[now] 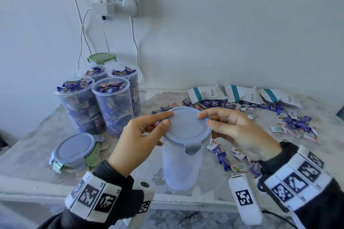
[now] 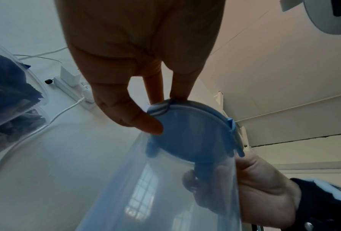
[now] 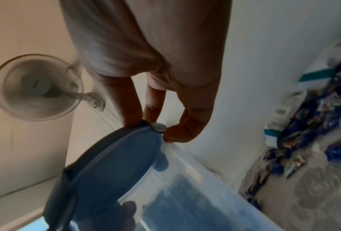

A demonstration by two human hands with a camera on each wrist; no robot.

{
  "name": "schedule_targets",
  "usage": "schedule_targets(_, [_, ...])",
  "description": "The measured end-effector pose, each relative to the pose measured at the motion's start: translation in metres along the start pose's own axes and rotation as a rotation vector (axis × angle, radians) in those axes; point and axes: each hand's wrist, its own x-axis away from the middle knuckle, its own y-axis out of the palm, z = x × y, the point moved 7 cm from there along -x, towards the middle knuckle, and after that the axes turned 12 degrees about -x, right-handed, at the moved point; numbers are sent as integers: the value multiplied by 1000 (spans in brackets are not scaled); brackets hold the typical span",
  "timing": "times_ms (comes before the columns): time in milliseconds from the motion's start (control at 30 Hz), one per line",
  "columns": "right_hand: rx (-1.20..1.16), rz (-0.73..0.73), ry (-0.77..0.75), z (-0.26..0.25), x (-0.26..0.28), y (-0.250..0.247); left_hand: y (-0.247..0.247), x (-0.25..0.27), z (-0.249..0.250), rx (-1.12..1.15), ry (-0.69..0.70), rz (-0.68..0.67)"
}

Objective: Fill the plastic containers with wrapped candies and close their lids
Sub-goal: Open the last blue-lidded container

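Note:
A tall clear plastic container (image 1: pixel 181 165) stands near the table's front edge and looks empty. A blue lid (image 1: pixel 187 126) sits on top of it, its front clip hanging down. My left hand (image 1: pixel 168 118) pinches the lid's left edge between thumb and fingers. My right hand (image 1: pixel 204 119) pinches the right edge the same way. In the left wrist view my left hand (image 2: pixel 163 111) grips a clip flap of the lid (image 2: pixel 191 132). In the right wrist view my right hand (image 3: pixel 154 128) holds another flap of the lid (image 3: pixel 116 164). Wrapped candies (image 1: pixel 294 121) lie scattered on the right.
Several open containers full of candies (image 1: pixel 113 106) stand at the back left, with a green-lidded one (image 1: pixel 102 58) behind them. Spare lids (image 1: pixel 75 148) are stacked at the front left. White candy bags (image 1: pixel 206 93) lie along the wall. Cables hang from a wall socket (image 1: pixel 119 0).

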Motion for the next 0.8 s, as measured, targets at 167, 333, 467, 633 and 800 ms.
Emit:
schedule_targets(167, [-194,-34,66,9,-8,-3,2,-3,5,49,-10,-13])
schedule_targets(333, [-134,-39,3,7,-8,-4,4,-4,0,96,-25,-14])
schedule_targets(467, [-101,-27,-21,4,-9,-4,-1,-4,0,12,-3,20])
schedule_targets(633, [-127,-17,-81,-3,-18,4,7,-15,-9,191,-118,-246])
schedule_targets(800, [81,29,-168,-14,-21,3,8,-30,-11,2,-165,-133])
